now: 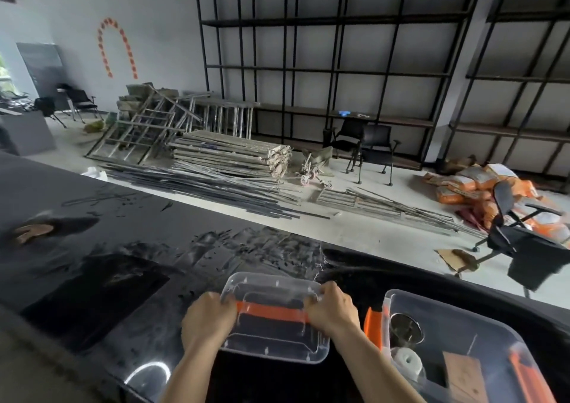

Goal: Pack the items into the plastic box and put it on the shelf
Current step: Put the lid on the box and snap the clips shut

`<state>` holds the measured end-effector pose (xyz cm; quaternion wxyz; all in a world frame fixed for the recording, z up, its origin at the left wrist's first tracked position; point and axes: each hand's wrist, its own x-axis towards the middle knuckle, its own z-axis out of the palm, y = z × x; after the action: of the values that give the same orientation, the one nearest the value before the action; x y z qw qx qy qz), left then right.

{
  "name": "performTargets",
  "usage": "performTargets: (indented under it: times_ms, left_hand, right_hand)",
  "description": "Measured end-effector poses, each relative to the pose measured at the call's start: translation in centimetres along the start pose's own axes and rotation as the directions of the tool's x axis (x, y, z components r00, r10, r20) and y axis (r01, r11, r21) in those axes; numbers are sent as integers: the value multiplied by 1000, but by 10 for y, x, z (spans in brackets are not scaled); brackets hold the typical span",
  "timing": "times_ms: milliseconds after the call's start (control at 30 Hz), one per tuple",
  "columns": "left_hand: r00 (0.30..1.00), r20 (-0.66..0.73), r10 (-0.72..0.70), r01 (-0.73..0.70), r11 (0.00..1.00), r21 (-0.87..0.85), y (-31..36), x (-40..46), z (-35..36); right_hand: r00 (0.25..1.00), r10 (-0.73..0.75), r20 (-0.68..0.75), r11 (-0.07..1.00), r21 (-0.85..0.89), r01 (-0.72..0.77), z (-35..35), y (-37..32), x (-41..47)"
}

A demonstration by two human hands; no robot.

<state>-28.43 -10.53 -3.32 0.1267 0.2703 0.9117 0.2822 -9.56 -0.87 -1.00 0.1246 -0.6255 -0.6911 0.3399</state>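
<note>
A clear plastic lid (274,338) with an orange handle strip (271,310) is held over the black table. My left hand (207,322) grips its left edge at the handle's end. My right hand (331,308) grips the right end of the handle. To the right stands the clear plastic box (481,319) with orange latches. Inside it I see a metal cup (405,328), a white roll (407,361) and a brown cardboard piece (464,376). Tall black shelves (327,69) line the far wall.
The black table (101,279) is glossy and smeared. Beyond it the floor holds stacked metal frames (228,155), loose rods (216,186), black chairs (370,149), a tipped office chair (521,233) and orange sacks (475,186).
</note>
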Motion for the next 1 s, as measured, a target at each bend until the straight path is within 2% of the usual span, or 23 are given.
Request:
performTargets:
  times_ms: [200,367,467,567,800,900,1000]
  left_hand:
    - [995,-29,99,-101,991,-85,59,11,-16]
    - [975,52,216,-205,966,-157,116,-9,5]
    - [934,141,327,-300,936,-182,147,-26,26]
    - [896,160,414,-374,898,-233,174,-47,44]
    - [847,214,487,-398,847,-352,213,-82,73]
    - [827,192,529,-443,822,-357,222,-88,75]
    - [815,184,550,-396,759,-517,231,-92,71]
  right_hand:
    - [979,-24,-204,985,164,58,-62,-7,15]
    - [943,59,-329,974,225,17,-117,26,18]
    - [909,108,-403,969,245,-7,-148,57,15]
    - [871,178,-458,959,279,-49,-177,87,8]
    - [813,261,-521,940,328,-92,-220,138,-6]
    - [783,246,-571,923,384,-11,-226,151,-6]
    - [754,250,-607,839,525,145,-234,159,-6]
